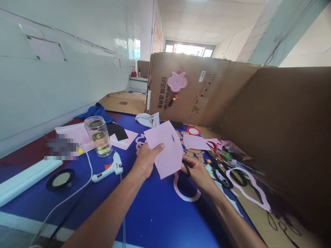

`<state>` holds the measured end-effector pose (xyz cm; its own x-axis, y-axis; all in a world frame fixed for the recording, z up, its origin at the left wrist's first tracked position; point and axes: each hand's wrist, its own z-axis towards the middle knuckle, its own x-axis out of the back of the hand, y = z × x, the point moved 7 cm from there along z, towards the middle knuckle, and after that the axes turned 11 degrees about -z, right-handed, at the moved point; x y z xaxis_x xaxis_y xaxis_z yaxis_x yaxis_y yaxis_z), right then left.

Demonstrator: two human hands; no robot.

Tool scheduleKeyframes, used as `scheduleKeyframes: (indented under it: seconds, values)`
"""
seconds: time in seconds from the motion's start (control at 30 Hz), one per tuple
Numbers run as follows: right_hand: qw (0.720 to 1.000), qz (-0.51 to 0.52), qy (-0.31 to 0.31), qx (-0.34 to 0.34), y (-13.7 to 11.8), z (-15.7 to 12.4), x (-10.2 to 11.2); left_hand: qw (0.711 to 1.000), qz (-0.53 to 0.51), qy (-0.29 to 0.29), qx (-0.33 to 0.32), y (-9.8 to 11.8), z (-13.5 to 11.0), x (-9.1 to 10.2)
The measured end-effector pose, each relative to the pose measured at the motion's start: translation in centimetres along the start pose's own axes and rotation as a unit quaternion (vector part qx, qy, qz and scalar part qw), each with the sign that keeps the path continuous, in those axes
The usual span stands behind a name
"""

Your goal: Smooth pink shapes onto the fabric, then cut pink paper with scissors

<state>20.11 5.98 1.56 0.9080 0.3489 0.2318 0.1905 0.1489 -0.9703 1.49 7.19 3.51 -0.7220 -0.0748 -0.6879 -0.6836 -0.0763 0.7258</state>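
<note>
A pink sheet of paper (169,156) is pinched in my left hand (147,159), thumb on its face. Beside the sheet's lower right edge, my right hand (199,174) is closed on black-handled scissors (185,169). Most of the scissors is hidden behind the paper and my fingers. A dark slit shows in the upper right of the sheet. Under my right hand, a curved pink paper strip (186,197) lies on the blue table (152,217).
On the left are a glass jar of yellowish liquid (100,137), a white glue gun (111,168), a roll of black tape (60,179) and a white power strip (31,177). Another pair of scissors (223,177) and a pink paper outline (249,198) lie right. Cardboard (222,89) stands behind.
</note>
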Motion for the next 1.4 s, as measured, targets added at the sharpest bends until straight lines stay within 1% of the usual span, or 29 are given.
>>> scheduleKeyframes:
  seconds: [0.13,0.33,0.63,0.93,1.13,1.4]
  values:
    - [1.0,-0.012,-0.001,0.007,-0.17,-0.04,0.08,1.0,-0.001,0.001,-0.001,0.0,0.02,0.04]
    - [1.0,-0.014,0.002,0.011,0.21,-0.04,0.22,1.0,-0.002,-0.003,0.0,-0.02,0.06,0.02]
    - [1.0,0.008,-0.001,0.009,0.37,-0.02,0.07,1.0,-0.002,0.008,0.0,-0.05,0.13,0.16]
    - [1.0,0.017,-0.012,0.018,-0.16,0.0,-0.11,1.0,0.005,0.011,0.004,0.09,0.26,0.43]
    - [1.0,0.021,-0.001,0.015,-0.07,0.05,-0.17,1.0,0.002,0.007,0.006,0.11,0.18,0.16]
    - [0.999,0.045,-0.005,0.008,0.13,0.03,-0.38,1.0,0.005,0.015,0.006,0.07,0.26,0.37]
